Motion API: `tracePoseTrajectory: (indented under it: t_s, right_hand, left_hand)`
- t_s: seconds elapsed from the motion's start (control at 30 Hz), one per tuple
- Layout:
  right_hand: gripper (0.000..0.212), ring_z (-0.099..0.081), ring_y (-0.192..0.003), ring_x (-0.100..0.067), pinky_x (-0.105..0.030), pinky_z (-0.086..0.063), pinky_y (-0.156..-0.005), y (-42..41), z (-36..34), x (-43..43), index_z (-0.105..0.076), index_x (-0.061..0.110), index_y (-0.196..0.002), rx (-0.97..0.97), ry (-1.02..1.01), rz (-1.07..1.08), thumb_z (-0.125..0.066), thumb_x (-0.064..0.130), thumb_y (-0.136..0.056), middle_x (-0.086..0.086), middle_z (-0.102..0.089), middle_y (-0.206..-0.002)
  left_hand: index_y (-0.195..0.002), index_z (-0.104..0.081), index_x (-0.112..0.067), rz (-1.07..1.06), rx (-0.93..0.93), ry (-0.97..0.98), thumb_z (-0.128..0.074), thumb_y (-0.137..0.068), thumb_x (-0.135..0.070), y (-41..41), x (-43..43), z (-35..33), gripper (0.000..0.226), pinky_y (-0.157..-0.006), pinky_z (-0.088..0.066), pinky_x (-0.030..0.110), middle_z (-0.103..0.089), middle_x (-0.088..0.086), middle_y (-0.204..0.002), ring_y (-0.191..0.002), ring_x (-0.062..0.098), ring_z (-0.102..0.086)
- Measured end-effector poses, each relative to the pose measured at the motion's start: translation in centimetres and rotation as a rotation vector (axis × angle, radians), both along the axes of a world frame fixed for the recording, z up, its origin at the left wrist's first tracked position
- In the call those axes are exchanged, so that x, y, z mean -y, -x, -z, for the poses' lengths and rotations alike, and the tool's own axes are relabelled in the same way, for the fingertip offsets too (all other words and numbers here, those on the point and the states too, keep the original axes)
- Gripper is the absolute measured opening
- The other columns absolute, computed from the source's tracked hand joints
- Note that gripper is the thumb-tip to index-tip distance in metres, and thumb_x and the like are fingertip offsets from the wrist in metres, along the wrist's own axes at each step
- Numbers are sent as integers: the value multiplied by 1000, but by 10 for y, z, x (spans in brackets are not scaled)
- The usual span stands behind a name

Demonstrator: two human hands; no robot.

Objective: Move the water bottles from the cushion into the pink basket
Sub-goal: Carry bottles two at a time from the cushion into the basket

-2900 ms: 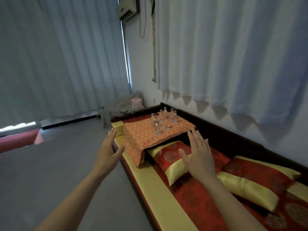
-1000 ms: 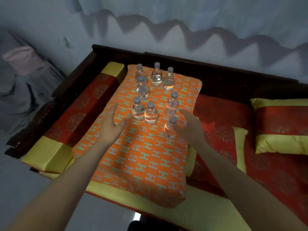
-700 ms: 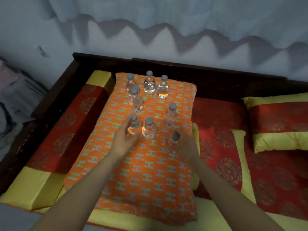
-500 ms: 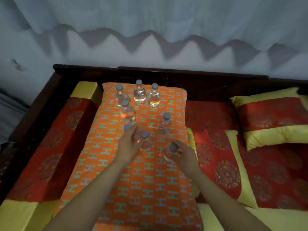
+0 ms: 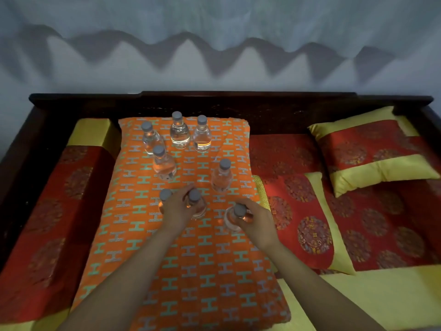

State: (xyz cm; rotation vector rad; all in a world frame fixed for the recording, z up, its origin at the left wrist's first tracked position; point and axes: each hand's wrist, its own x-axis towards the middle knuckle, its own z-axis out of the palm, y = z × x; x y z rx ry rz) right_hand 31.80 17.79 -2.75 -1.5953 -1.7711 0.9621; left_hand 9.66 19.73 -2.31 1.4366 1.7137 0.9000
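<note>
Orange cushion [image 5: 191,271] on a bench [image 5: 262,108] carries 8 upright bottles [image 5: 179,132]. Right hand [image 5: 257,225] curls round the nearest bottle [image 5: 235,217]; left hand [image 5: 175,211] sits between 2 others, grip unclear.

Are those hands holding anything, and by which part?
Right hand grips a bottle round its upper part, just below the cap. Left hand rests between two bottles; whether it grips either cannot be told.

head camera looks steeply down, close over the cushion [image 5: 191,259].
</note>
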Motion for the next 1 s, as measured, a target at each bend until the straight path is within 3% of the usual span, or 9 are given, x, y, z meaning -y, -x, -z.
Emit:
tracePoseTrajectory:
  t_s: [0.1,0.3,0.47,0.67,0.83,0.93,1.0]
  right_hand:
    - [38,-57,-95,9,-22,-52,-84,0,0,0,-59,33,-117,-22,-7,35,-72,22,-83,22,-64,-104]
    - [33,-62,-95,1,-22,-53,-81,-4,4,5,-65,27,-109,-73,-28,76,-76,20,-79,21,-66,-102]
    - [36,-63,-93,-1,-25,-54,-80,-7,2,10,-66,23,-109,-101,-56,114,-79,19,-76,16,-67,-100]
    - [36,-66,-90,-7,-28,-56,-79,-14,-4,19,-67,19,-110,-49,-189,163,-78,18,-76,9,-70,-99]
    - [35,-63,-89,-1,-16,-52,-80,-26,-20,28,-69,16,-107,-44,-303,252,-79,12,-74,6,-70,-99]
    - [35,-66,-84,-5,-20,-53,-76,-41,-35,34,-70,16,-104,-43,-357,314,-80,12,-71,8,-70,-95]
    - [35,-65,-83,-3,-16,-51,-75,-53,-46,40,-70,17,-102,-51,-399,364,-80,16,-69,11,-69,-92]
  left_hand:
    - [-122,-60,-8,-27,29,16,-75,-75,-5,-2,0,0,49,-96,-42,27,-63,8,-124,-115,22,-56]
    - [-114,-66,-8,-53,90,12,-75,-73,2,1,7,2,43,-89,-44,24,-67,6,-112,-106,21,-60]
    - [-112,-66,-15,-69,110,6,-80,-71,-6,1,10,-3,45,-75,-43,3,-65,-6,-101,-92,6,-59]
    - [-116,-65,-18,-66,127,2,-80,-72,-17,-5,11,-12,46,-86,-45,18,-65,-8,-105,-95,6,-59]
    - [-117,-65,-18,-42,142,-55,-80,-72,-17,-19,9,-24,47,-77,-43,3,-65,-10,-105,-92,-7,-57]
    - [-116,-65,-22,29,152,-66,-80,-71,-20,-35,5,-31,47,-84,-47,19,-68,-6,-106,-95,7,-61]
    - [-116,-67,-20,90,117,-93,-81,-69,-17,-49,3,-33,48,-82,-47,18,-70,-3,-105,-94,11,-63]
